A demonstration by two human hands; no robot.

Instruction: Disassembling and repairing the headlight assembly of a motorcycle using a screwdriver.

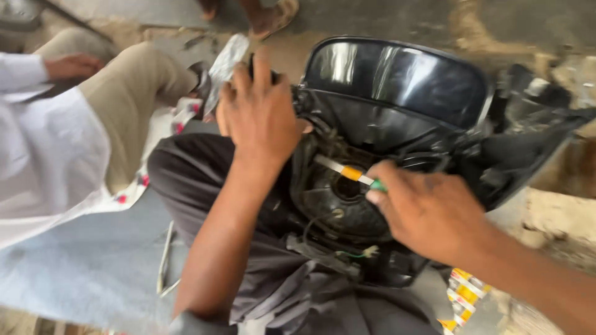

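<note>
A black car side-mirror housing (397, 93) rests on my lap, its open back with a round dark motor part (338, 198) facing up. My left hand (261, 115) grips the housing's left edge. My right hand (428, 211) holds a thin screwdriver (347, 172) with a pale shaft, a yellow band and a green handle, its tip pointing into the housing's inside. Thin wires with a small white connector (370, 251) hang below the motor part.
Another person in white shirt and tan trousers (124, 93) sits at my left, a hand (74, 65) on the knee. A crumpled silver wrapper (225, 62) lies beyond my left hand. Yellow and white packets (462, 294) lie at the lower right. Someone's sandalled foot (270, 15) is at the top.
</note>
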